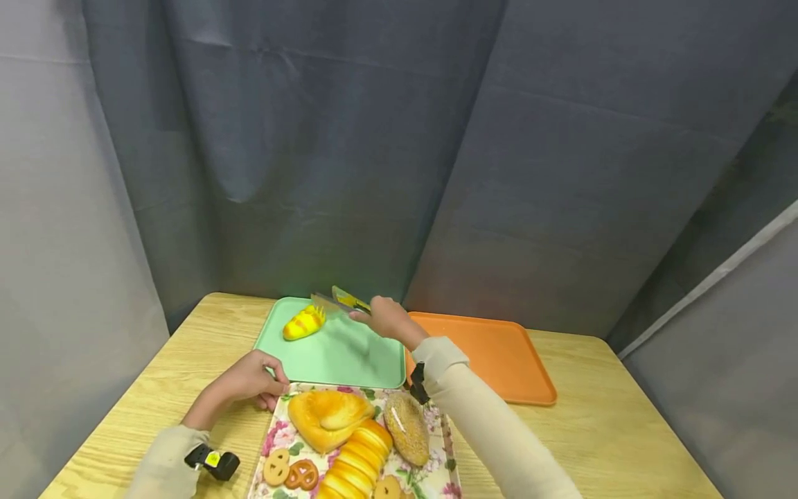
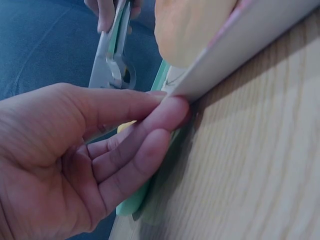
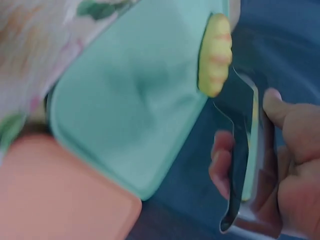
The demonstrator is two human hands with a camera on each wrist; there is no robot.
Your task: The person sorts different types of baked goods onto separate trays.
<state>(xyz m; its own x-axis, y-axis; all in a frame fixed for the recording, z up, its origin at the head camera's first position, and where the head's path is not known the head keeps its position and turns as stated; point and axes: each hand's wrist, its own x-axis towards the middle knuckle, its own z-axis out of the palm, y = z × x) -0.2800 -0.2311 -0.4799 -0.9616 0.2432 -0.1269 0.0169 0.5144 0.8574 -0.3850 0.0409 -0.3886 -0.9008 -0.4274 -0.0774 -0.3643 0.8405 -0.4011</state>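
While the right grip (image 1: 389, 321) holds tongs (image 1: 354, 302), the yellow bread (image 1: 303, 324) lies near their tips.

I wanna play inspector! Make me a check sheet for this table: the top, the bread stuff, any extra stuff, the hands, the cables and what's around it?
Surface: light wood-grain table.
Job's things: yellow bread lies on the green tray; metal tongs are spread, tips near it. The floral tray holds a curved bread, a ridged loaf, a seeded loaf and cookies.
Clutter: orange tray, right of the green one, untouched by either hand.
Hands: right hand holds the tongs; left hand pinches the floral tray near its far left corner.
Cables: nothing seen.
Surroundings: grey curtains behind and at the sides.
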